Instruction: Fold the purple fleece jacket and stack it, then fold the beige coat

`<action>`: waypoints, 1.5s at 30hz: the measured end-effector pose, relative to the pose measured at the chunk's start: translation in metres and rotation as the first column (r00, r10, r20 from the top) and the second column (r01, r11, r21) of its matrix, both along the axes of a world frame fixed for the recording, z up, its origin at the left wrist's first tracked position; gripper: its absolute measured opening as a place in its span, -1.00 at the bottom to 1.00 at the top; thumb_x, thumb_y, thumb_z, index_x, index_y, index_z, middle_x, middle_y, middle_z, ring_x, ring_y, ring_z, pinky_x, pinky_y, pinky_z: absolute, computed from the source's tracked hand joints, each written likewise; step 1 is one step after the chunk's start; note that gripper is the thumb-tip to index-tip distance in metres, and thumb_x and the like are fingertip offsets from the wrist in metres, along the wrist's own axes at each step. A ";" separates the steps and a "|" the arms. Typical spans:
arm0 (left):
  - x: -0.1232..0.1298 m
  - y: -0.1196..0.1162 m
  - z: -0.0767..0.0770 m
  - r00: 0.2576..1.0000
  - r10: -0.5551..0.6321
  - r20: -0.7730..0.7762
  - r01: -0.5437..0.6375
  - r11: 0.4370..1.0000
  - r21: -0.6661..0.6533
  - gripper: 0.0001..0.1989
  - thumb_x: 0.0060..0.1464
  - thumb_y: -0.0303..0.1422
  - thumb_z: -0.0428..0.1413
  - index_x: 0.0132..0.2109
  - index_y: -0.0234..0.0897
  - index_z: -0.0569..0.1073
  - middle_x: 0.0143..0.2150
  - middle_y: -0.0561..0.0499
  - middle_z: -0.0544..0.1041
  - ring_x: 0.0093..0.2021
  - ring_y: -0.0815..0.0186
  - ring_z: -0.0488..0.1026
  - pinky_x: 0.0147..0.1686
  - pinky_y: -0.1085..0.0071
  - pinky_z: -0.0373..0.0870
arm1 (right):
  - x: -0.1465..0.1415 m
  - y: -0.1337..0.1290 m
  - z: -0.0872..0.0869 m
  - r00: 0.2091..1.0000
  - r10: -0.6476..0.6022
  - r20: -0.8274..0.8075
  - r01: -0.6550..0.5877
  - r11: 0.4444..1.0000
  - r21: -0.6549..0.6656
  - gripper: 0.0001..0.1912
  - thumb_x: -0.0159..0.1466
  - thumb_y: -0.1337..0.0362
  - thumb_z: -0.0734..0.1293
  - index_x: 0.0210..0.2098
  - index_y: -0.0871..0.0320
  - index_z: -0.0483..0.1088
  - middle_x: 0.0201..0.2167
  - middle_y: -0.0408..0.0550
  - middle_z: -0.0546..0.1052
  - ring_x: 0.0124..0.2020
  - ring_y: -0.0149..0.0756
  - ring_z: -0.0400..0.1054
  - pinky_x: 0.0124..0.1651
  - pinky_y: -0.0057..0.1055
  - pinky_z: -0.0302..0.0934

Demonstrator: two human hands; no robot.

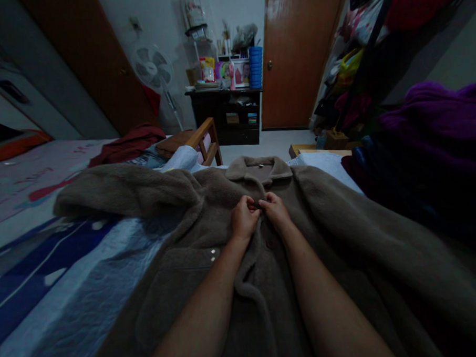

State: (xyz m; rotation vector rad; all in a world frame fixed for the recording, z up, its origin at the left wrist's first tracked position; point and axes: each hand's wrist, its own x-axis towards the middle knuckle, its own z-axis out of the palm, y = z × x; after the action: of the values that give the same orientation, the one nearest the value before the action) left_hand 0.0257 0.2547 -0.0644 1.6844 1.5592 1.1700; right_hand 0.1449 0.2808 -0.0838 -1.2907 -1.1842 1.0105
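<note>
A fuzzy brown coat [218,190] lies spread face up, its collar toward the back and its sleeves out to both sides. Just below the collar, my left hand [245,217] and my right hand [276,212] meet at the coat's front edge. The fingers of both hands pinch the edge of the front opening, fingertips nearly touching. What lies between the fingertips is too small and dark to make out. Below my hands the front edge runs down in a wavy line. A pocket with small shiny spots shows left of my left forearm.
Under the coat is a light blue bed cover [89,290]. Dark red clothes [130,144] lie at the back left, beside a wooden chair [204,135]. A purple and dark fabric pile [436,117] rises at the right. Farther back stand a fan [153,68] and a dark cabinet [225,116].
</note>
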 end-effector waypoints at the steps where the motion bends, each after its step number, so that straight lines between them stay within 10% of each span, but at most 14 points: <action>1: 0.000 0.000 0.001 1.000 -0.004 -0.012 0.004 1.000 0.002 -0.73 -0.14 -0.54 0.21 -0.26 -0.23 0.35 -0.40 0.11 0.45 -0.38 0.37 0.45 -0.34 0.49 0.32 | 0.000 0.000 0.000 0.999 -0.018 -0.026 0.018 1.000 -0.010 -0.84 -0.05 0.19 0.30 -0.49 0.11 0.28 -0.56 -0.25 0.34 -0.47 -0.37 0.20 -0.38 -0.47 0.09; 8: -0.002 0.002 0.003 0.996 -0.089 -0.006 0.089 0.996 -0.001 -0.75 -0.15 -0.56 0.20 -0.28 -0.25 0.40 -0.41 0.11 0.43 -0.39 0.38 0.40 -0.33 0.50 0.30 | 0.000 -0.001 0.001 0.990 -0.068 -0.124 0.058 0.995 -0.084 -0.80 -0.06 0.23 0.31 -0.41 0.11 0.29 -0.56 -0.25 0.34 -0.52 -0.39 0.21 -0.43 -0.48 0.11; 19: -0.006 0.012 -0.011 0.987 -0.148 0.060 0.149 0.989 -0.015 -0.56 -0.16 -0.70 0.03 -0.09 -0.30 0.44 -0.16 -0.03 0.40 -0.24 0.37 0.41 -0.14 0.45 0.38 | 0.017 0.001 0.001 0.957 -0.243 0.158 0.247 0.969 -0.007 -0.73 -0.07 0.33 0.23 -0.33 0.13 0.35 -0.39 -0.10 0.46 -0.35 -0.29 0.32 -0.28 -0.40 0.23; 37: -0.013 0.007 -0.010 0.981 -0.108 0.164 0.121 0.990 -0.073 -0.77 -0.11 -0.60 0.04 -0.28 -0.29 0.46 -0.35 0.04 0.50 -0.32 0.36 0.44 -0.22 0.46 0.38 | 0.027 -0.054 0.035 0.955 0.145 0.257 -0.071 0.958 -0.277 -0.91 -0.03 0.40 0.30 -0.64 0.14 0.34 -0.76 -0.24 0.29 -0.68 -0.44 0.16 -0.57 -0.50 0.00; 45: -0.017 -0.014 0.022 0.982 -0.178 0.057 0.184 0.974 -0.130 -0.69 -0.22 -0.61 0.14 -0.24 -0.26 0.46 -0.31 0.05 0.46 -0.26 0.31 0.43 -0.12 0.38 0.37 | 0.025 -0.118 0.039 0.691 0.257 0.676 -0.238 0.963 -0.122 -0.69 -0.06 0.44 0.40 -0.29 0.12 0.44 -0.26 -0.07 0.42 -0.22 -0.25 0.30 -0.15 -0.39 0.15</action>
State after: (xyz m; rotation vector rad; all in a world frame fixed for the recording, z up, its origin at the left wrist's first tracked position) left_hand 0.0086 0.2405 -0.0425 1.6601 1.3928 0.9807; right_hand 0.1700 0.1633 -0.0451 -1.6230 -1.9688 0.7308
